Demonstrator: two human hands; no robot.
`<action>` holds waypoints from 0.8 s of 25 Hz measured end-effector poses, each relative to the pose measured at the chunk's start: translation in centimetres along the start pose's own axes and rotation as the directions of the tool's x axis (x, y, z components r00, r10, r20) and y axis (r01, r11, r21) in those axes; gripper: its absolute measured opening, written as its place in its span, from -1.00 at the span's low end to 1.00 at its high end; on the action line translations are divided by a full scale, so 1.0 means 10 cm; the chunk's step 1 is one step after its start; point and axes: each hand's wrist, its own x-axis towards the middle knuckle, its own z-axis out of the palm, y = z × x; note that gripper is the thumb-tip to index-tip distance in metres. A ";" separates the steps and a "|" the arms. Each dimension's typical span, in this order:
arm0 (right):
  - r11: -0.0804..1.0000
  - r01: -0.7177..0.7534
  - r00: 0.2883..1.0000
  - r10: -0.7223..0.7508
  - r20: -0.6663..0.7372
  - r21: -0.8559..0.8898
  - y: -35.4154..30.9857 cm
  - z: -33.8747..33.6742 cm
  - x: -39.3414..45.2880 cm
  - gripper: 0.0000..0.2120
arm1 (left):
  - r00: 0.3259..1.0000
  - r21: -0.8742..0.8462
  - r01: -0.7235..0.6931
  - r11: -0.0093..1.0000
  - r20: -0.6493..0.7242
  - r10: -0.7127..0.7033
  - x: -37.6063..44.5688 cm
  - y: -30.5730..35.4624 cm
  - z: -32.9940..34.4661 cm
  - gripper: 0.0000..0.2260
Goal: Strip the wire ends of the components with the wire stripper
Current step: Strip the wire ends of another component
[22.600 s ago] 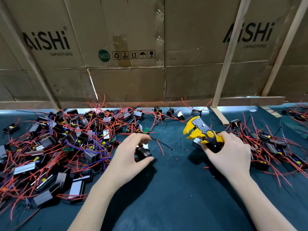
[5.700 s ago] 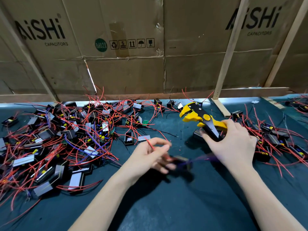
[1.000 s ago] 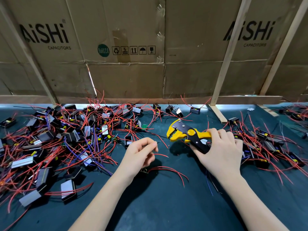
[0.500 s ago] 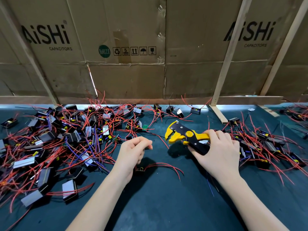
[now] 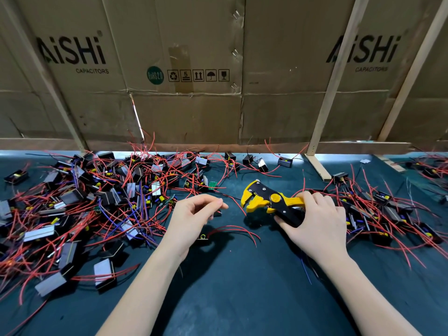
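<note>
Yellow-and-black wire stripper [image 5: 271, 204] gripped by handles in right hand [image 5: 317, 226], jaws parted, pointing toward left fingertips. Left hand [image 5: 191, 219] loosely curled; wire pinch cannot be told. Component [image 5: 202, 237] with red wires beneath left palm. Component piles [image 5: 84, 209] outboard of both hands.

Flattened cardboard boxes [image 5: 189, 112] printed "AiSHi CAPACITORS" are propped behind the dark green bench [image 5: 242, 287], braced by pale wooden slats [image 5: 332, 76].
</note>
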 end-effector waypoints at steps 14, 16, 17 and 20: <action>1.000 -0.002 0.997 0.003 0.071 -0.005 -0.01 0.02 0.00 -0.45 | 0.960 -0.290 0.281 0.915 0.071 -0.272 0.05 -0.01 0.03 -0.66; 1.000 -0.009 0.999 0.008 0.051 0.006 0.00 0.02 0.01 -0.45 | 0.931 -0.402 0.365 0.840 0.167 -0.325 0.08 0.00 0.02 -0.68; 1.000 -0.011 0.999 0.010 0.034 0.020 0.00 0.02 0.01 -0.47 | 0.933 -0.393 0.360 0.846 0.175 -0.316 0.07 -0.01 0.03 -0.72; 0.998 -0.002 1.000 0.003 -0.015 0.059 -0.02 0.02 -0.01 -0.48 | 0.945 -0.341 0.321 0.884 0.171 -0.277 0.02 -0.03 0.07 -0.79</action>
